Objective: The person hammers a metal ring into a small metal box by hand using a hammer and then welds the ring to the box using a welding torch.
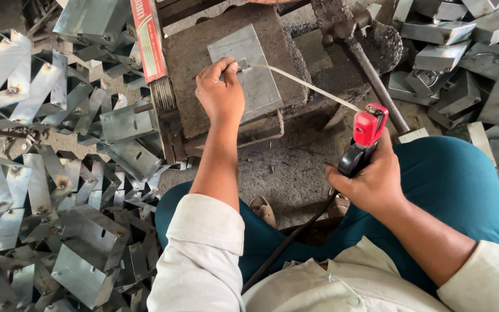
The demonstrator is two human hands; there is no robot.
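While the left hand pinches a small metal fitting against the flat grey steel plate — plate lying on the dark stone block.
Right hand clenched round the red-and-black electrode holder — its thin pale welding rod reaches the fitting.

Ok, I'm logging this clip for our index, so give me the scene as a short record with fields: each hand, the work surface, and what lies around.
left hand: left hand presses a small metal piece onto the flat steel plate
right hand: right hand grips a red and black electrode holder
rod: welding rod runs from the holder to the small piece
surface: plate lies on a dark metal block
left side: pile of bent sheet-metal brackets
right side: stacked metal boxes
also: hammer beside the block
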